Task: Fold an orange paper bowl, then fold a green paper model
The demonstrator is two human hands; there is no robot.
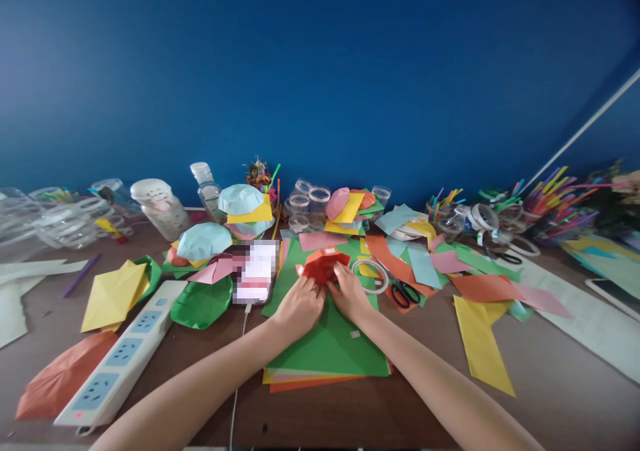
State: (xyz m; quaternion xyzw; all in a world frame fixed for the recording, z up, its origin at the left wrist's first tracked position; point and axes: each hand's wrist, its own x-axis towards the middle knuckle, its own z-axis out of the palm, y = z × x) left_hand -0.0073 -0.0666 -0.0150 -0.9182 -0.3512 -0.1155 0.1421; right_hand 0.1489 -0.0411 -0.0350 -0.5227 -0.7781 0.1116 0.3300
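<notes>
A blue wall (320,71) rises behind a wooden desk (430,408), and a stack of coloured paper sheets (327,351) sits straight in front of the person, within easy reach of both arms. Left of the stack, a white power strip (120,351) lies at an angle, and a white cable (239,371) runs beside the stack, perhaps to keep power within reach. Behind the stack stand clear plastic cups (306,204). To its left rest pale blue folded paper domes (204,241) and a green folded paper piece (201,302); to its right lies a long yellow paper strip (480,344). Just right of the hands, a roll of clear tape (353,269) and black-handled scissors (400,296) lie close at hand. On the far part of the stack, a red-orange folded paper (323,266) sits between the left hand (299,308) and the right hand (350,294). Both hands are closed on it, fingers pressing from either side, with the flat sheets as firm backing.
</notes>
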